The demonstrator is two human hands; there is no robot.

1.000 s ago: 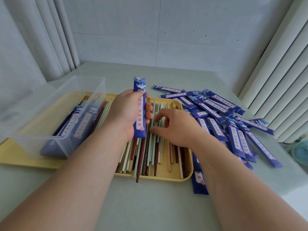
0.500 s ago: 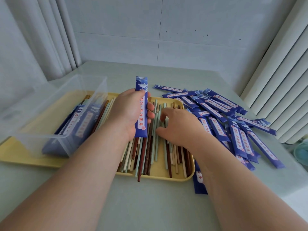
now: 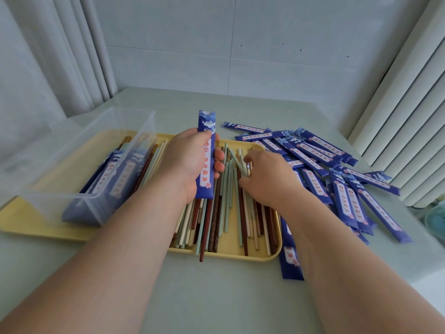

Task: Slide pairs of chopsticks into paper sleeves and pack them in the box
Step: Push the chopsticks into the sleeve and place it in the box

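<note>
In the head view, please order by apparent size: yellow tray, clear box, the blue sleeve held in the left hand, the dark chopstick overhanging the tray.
1. yellow tray
2. clear plastic box
3. blue paper sleeve
4. dark chopstick, thinnest; its far end is hidden, so length against the sleeve is unsure.

**Soft, even light with wide-angle bend**

Cool, diffuse brightness fills the scene from no evident source. Shadows on the desk (image 3: 216, 297) are faint and soft-edged. The white slats (image 3: 407, 121) at the right edge splay outward. The clear box (image 3: 72, 165) looks hazy, without hard glare.
</note>
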